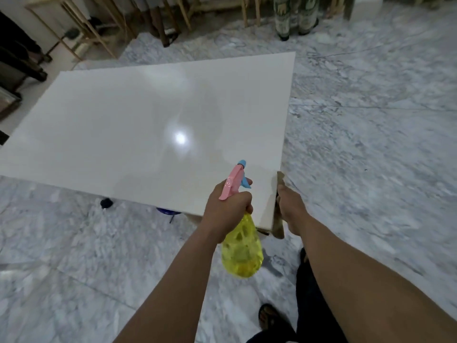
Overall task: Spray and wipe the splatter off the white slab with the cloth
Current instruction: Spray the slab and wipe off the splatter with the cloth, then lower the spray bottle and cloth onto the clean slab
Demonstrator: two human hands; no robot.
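Observation:
A large white slab (138, 120) lies flat, raised above the marble floor, with a lamp glare near its middle. A faint yellowish smear shows near its near right part; no other splatter is plain to see. My left hand (228, 204) grips a spray bottle (242, 253) with a yellow body and a pink and blue head, a finger on the blue trigger, the nozzle pointing over the slab's near right corner. My right hand (291, 209) holds a brownish cloth (279, 219) against the slab's right edge; the hand hides most of the cloth.
Grey-white marble floor (371, 144) surrounds the slab. Wooden frames and furniture legs (168, 21) stand at the back, with a person's patterned trousers (294, 16) behind. A blue object (168, 211) and a dark one (106, 203) peek from under the slab. My sandalled foot (269, 318) is below.

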